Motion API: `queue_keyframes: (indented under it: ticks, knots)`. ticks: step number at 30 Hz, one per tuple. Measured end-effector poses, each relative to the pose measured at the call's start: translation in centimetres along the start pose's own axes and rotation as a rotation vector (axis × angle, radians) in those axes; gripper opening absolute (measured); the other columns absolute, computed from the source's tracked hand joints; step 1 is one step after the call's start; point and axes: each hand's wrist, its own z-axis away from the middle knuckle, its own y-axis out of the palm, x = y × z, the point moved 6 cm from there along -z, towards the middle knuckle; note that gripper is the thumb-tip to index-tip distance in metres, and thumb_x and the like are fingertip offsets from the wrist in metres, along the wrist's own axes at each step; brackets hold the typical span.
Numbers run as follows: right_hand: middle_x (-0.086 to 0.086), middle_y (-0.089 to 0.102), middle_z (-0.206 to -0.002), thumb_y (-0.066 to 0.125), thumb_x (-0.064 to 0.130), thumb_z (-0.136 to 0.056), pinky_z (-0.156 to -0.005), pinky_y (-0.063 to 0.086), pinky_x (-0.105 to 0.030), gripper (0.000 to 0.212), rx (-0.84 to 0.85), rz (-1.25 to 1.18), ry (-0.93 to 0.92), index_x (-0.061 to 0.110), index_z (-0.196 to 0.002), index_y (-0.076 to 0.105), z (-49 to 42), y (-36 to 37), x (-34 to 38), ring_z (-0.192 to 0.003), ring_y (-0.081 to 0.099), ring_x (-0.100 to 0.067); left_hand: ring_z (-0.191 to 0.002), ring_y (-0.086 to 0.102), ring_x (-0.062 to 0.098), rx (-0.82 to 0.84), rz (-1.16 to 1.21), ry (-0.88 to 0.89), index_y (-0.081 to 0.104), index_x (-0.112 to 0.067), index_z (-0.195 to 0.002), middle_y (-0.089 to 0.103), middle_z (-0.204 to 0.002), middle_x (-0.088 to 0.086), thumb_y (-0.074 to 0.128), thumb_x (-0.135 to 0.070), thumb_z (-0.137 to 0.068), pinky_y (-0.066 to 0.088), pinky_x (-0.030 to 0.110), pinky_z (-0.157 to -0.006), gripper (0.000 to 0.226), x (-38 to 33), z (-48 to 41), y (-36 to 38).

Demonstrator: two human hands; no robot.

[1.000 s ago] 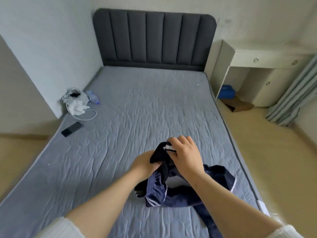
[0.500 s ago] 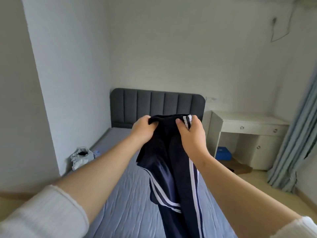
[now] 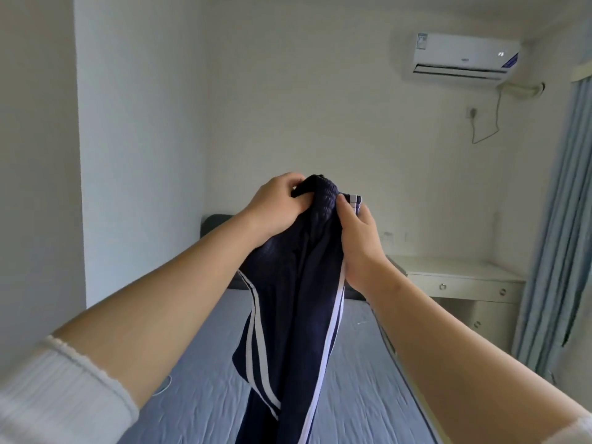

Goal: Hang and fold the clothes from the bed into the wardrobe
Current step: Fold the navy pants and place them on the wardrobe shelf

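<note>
Head view: above the bed, both hands hold navy trousers up by the waistband. The left hand grips its left end with curled fingers; the right hand pinches the striped right end. The legs hang toward the bed.

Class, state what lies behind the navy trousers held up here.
Behind the navy trousers: grey-blue bed and dark headboard, each partly showing beside them; their middles are covered.

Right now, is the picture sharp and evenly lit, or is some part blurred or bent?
Head view: soft even light, no glare; left hand, right hand and trousers fairly sharp; the sleeve at lower left is blurred; the wide lens bends the curtain.
</note>
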Motion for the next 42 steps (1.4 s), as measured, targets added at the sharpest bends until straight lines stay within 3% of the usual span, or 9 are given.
queue_keyframes:
  ticks: [6,10,13,18,24,27,30,35,42]
  knots:
    - [-0.008,0.052,-0.084,0.051,0.027,-0.094,-0.072,0.046,-0.033,0.014,-0.160,0.013,-0.033,0.014,-0.088,0.050,0.2,-1.3,-0.4,-0.078,0.051,-0.019,-0.077,0.059,0.006,0.134,0.094,-0.145,0.053,-0.030,-0.093,0.060,-0.087,-0.008,0.052,-0.037,-0.092,0.045,0.020,-0.064,0.007,3.2,2.2,1.1]
    - [-0.007,0.053,-0.084,0.051,0.027,-0.094,-0.073,0.047,-0.031,0.014,-0.185,0.005,-0.029,0.014,-0.091,0.050,-0.2,-2.0,-0.8,-0.078,0.052,-0.018,-0.091,0.065,0.005,0.524,0.238,-0.231,0.056,-0.033,-0.102,0.066,-0.110,-0.003,0.070,-0.024,-0.082,0.053,0.022,-0.081,0.026,5.3,4.6,3.0]
    - [-0.001,0.052,-0.077,0.051,0.030,-0.094,-0.069,0.046,-0.028,0.016,-0.188,0.037,-0.020,0.016,-0.085,0.048,-0.4,-2.5,-1.3,-0.075,0.051,-0.015,-0.096,0.066,0.009,0.779,0.071,-0.317,0.057,-0.034,-0.105,0.068,-0.106,-0.008,0.071,-0.016,-0.080,0.054,0.027,-0.083,0.034,6.9,6.2,3.8]
    - [-0.001,0.051,-0.074,0.052,0.030,-0.094,-0.073,0.044,-0.032,0.019,-0.256,0.026,0.031,0.018,-0.080,0.048,-0.9,-4.3,-1.9,-0.077,0.049,-0.017,-0.080,0.068,0.014,0.593,0.041,-0.464,0.065,-0.026,-0.095,0.071,-0.092,-0.001,0.065,-0.011,-0.084,0.056,0.027,-0.070,0.019,8.2,4.2,1.6]
    - [0.001,0.051,-0.073,0.052,0.032,-0.092,-0.072,0.043,-0.032,0.021,-0.284,0.074,0.043,0.018,-0.076,0.048,-1.9,-5.5,-1.8,-0.073,0.048,-0.016,-0.066,0.061,0.012,0.490,-0.079,-0.463,0.061,-0.029,-0.103,0.066,-0.087,-0.001,0.057,-0.023,-0.091,0.050,0.022,-0.054,0.014,7.7,2.7,-1.1]
    - [0.003,0.043,-0.068,0.050,0.030,-0.093,-0.068,0.038,-0.032,0.027,-0.314,0.111,0.029,0.020,-0.070,0.040,-2.4,-5.7,-1.5,-0.067,0.040,-0.014,-0.056,0.058,0.007,0.302,0.094,-0.433,0.062,-0.027,-0.102,0.064,-0.079,-0.002,0.053,-0.014,-0.093,0.048,0.017,-0.045,0.018,7.4,1.1,-2.5]
    - [0.004,0.043,-0.071,0.048,0.026,-0.094,-0.068,0.037,-0.029,0.025,-0.340,0.153,-0.015,0.019,-0.071,0.040,-2.9,-6.2,-0.5,-0.067,0.039,-0.013,-0.060,0.061,0.009,0.151,0.319,-0.478,0.062,-0.020,-0.105,0.065,-0.080,0.000,0.057,-0.007,-0.090,0.054,0.020,-0.051,0.021,7.6,0.1,-4.0]
    - [0.003,0.036,-0.063,0.057,0.022,-0.089,-0.058,0.032,-0.025,0.031,-0.319,0.222,-0.077,0.018,-0.065,0.039,-3.6,-8.0,1.6,-0.062,0.033,-0.013,-0.057,0.068,0.012,0.176,0.503,-0.559,0.062,-0.012,-0.097,0.071,-0.070,0.003,0.060,0.004,-0.083,0.056,0.025,-0.051,0.022,8.4,-0.1,-6.1]
    - [-0.007,0.059,-0.081,0.062,0.023,-0.089,-0.078,0.049,-0.035,0.018,-0.169,0.104,-0.003,0.007,-0.081,0.057,-4.2,-8.4,2.2,-0.078,0.056,-0.020,-0.063,0.068,0.011,0.184,0.532,-0.386,0.064,-0.014,-0.094,0.069,-0.080,0.004,0.058,0.007,-0.076,0.056,0.022,-0.056,0.028,7.4,-0.9,-8.3]
